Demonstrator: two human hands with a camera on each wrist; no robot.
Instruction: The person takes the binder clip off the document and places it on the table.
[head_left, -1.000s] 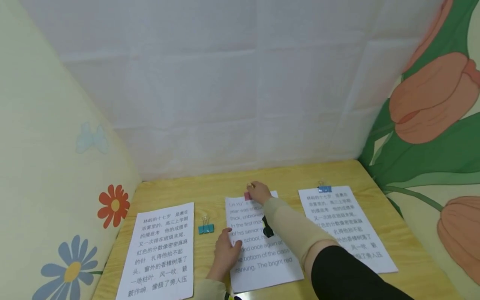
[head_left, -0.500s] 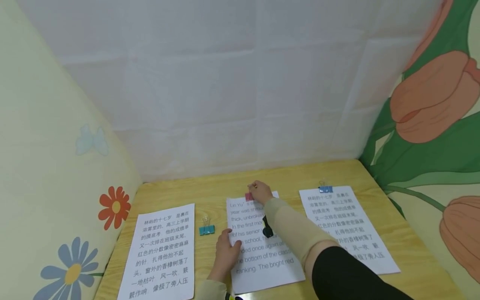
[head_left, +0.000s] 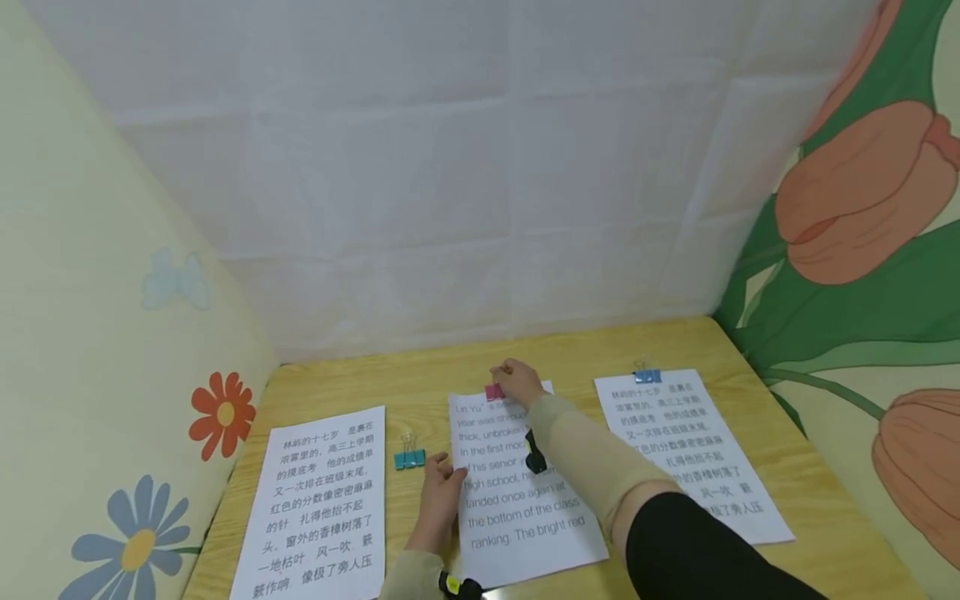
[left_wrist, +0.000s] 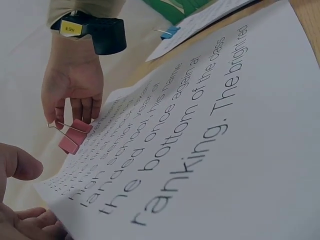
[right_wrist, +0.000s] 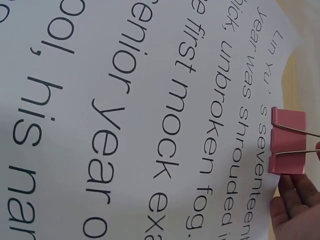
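Note:
A pink binder clip [head_left: 493, 392] sits on the top edge of the middle printed sheet [head_left: 525, 521], which bears English text. My right hand [head_left: 521, 383] pinches the clip's wire handles; in the right wrist view, some of its fingers [right_wrist: 295, 200] lie beside the pink clip body [right_wrist: 288, 142]. At the sheet's left edge is my left hand [head_left: 439, 504]. In the left wrist view its thumb [left_wrist: 25, 165] stands apart from the paper, while the other fingers [left_wrist: 37, 220] lie by the edge, relaxed and holding nothing.
A teal binder clip [head_left: 409, 459] lies on the wooden table [head_left: 390, 375] between the left printed sheet [head_left: 315, 500] and my left hand. To the right, another sheet [head_left: 667, 417] carries a blue binder clip [head_left: 647, 377] on its top edge. A white cloth [head_left: 487, 208] hangs behind.
My left hand has drawn back leftward from the middle sheet to its edge, uncovering text. The right hand stays at the pink binder clip.

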